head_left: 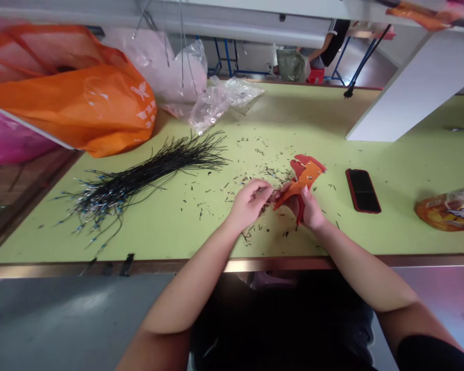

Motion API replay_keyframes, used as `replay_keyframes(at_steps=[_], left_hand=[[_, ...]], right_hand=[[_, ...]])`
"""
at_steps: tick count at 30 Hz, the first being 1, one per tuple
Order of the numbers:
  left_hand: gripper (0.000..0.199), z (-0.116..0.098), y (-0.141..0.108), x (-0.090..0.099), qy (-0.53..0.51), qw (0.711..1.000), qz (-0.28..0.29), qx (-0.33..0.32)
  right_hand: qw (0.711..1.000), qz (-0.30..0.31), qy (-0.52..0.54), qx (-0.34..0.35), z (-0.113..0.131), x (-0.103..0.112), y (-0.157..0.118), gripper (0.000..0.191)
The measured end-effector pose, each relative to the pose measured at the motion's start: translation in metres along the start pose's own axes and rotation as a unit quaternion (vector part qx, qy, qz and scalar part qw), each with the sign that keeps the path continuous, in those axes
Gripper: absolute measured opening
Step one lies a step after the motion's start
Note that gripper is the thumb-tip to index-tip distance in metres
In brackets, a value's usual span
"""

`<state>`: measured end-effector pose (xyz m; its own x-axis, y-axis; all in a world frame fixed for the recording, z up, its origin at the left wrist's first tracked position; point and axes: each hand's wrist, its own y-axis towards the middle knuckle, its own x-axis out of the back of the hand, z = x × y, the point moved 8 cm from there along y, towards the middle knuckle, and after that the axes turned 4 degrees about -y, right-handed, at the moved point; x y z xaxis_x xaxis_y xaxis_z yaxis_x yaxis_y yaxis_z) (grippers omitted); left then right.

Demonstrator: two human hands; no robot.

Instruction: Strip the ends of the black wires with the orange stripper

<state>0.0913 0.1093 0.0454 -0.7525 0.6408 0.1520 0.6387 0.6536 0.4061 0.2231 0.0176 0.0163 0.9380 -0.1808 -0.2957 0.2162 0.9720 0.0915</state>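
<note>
My right hand [309, 208] is wrapped round the handles of an orange and red wire stripper [308, 175], its jaws pointing away from me. Close to its left, my left hand [252, 202] is closed in a pinch, fingertips almost against the right hand's fingers. What the pinch holds, if anything, is too small to make out. Short black and coppery wire scraps [268, 172] lie scattered under and around both hands. Off to the left, a thick bundle of black wires [139, 175] rests on the green tabletop [201, 232], with blue and silvery tips at its near end.
An orange bag [112, 103] and clear plastic bags [220, 100] stand at the back left. To the right lie a phone [363, 190] and a bottle with an orange label [450, 208]. A white upright panel [402, 93] rises behind. Another person [328, 46] sits beyond the table.
</note>
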Motion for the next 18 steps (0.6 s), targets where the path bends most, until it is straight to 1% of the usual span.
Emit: replay_keyframes(at_steps=[3, 6, 8, 10, 11, 13, 16, 18], left_hand=[[0.031, 0.008, 0.001, -0.009, -0.038, 0.998, 0.047, 0.008], [0.029, 0.007, -0.003, -0.023, -0.053, 0.991, 0.126, 0.006], [0.024, 0.003, -0.008, -0.033, -0.039, 0.981, 0.189, 0.002], [0.021, 0.001, -0.012, -0.041, -0.027, 0.972, 0.232, 0.004], [0.022, 0.000, -0.014, -0.042, -0.029, 0.971, 0.238, 0.006], [0.028, -0.001, -0.013, -0.041, -0.042, 0.974, 0.223, 0.008], [0.042, 0.001, -0.010, -0.036, -0.051, 0.985, 0.163, 0.007], [0.049, 0.003, -0.008, -0.032, -0.049, 0.990, 0.130, 0.001]], right_hand=[[0.998, -0.039, -0.031, 0.044, 0.008, 0.005, 0.000, 0.060], [0.992, -0.069, -0.055, 0.088, 0.018, 0.011, -0.002, 0.053], [0.991, -0.070, -0.072, 0.086, 0.019, 0.011, -0.003, 0.050], [0.993, -0.051, -0.088, 0.058, 0.014, 0.009, -0.004, 0.051], [0.994, -0.041, -0.093, 0.045, 0.012, 0.007, -0.004, 0.052], [0.995, -0.034, -0.087, 0.039, 0.010, 0.004, -0.005, 0.054], [0.997, -0.018, -0.066, 0.042, 0.008, -0.003, -0.006, 0.054], [0.998, 0.000, -0.055, 0.030, 0.002, -0.008, -0.005, 0.057]])
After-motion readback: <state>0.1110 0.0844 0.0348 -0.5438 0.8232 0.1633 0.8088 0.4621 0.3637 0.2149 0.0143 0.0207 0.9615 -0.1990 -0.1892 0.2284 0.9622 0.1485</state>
